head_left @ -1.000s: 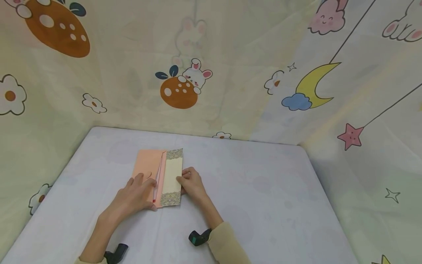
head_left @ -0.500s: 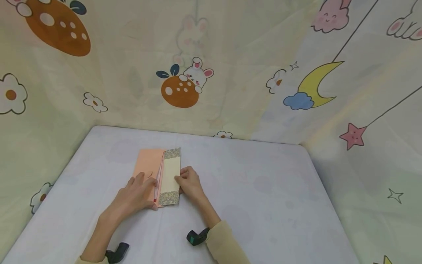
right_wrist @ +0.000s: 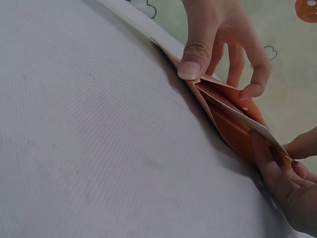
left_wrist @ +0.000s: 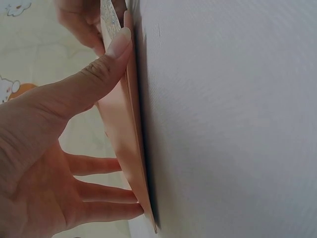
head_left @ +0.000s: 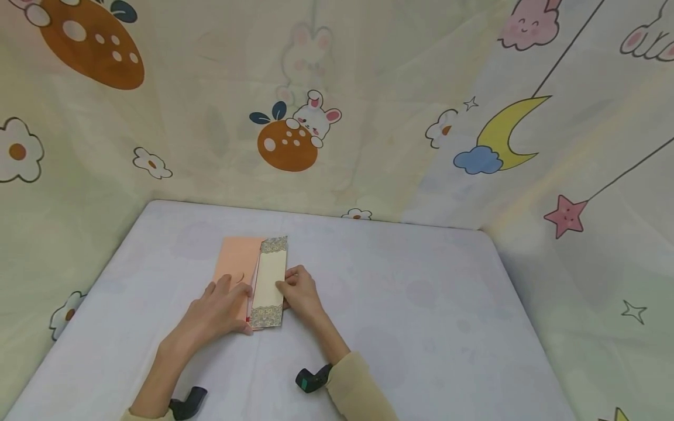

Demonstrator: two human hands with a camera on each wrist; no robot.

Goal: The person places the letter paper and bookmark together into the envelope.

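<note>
A peach-orange envelope [head_left: 237,252] lies flat on the white tabletop, left of centre in the head view. My left hand [head_left: 215,311] rests on it with fingers spread, the thumb at its near edge. Between thumb and fingers of my right hand [head_left: 302,295] I pinch the right edge of a cream card [head_left: 270,276] with grey-gold patterned bands at both ends. In the right wrist view the card [right_wrist: 237,114] sits partly between the layers of the gaping envelope [right_wrist: 235,140]. How deep its inner edge reaches is hidden.
The white table [head_left: 421,304] stretches far to the right of both hands. A curtain [head_left: 368,146] printed with rabbits, flowers and a moon hangs behind and at the sides. Black wrist devices [head_left: 313,379] sit at both wrists.
My right hand has moved a little left with the card. The card now covers the strip of envelope beside the opening, and the visible gap is narrower. The left hand stays put.
</note>
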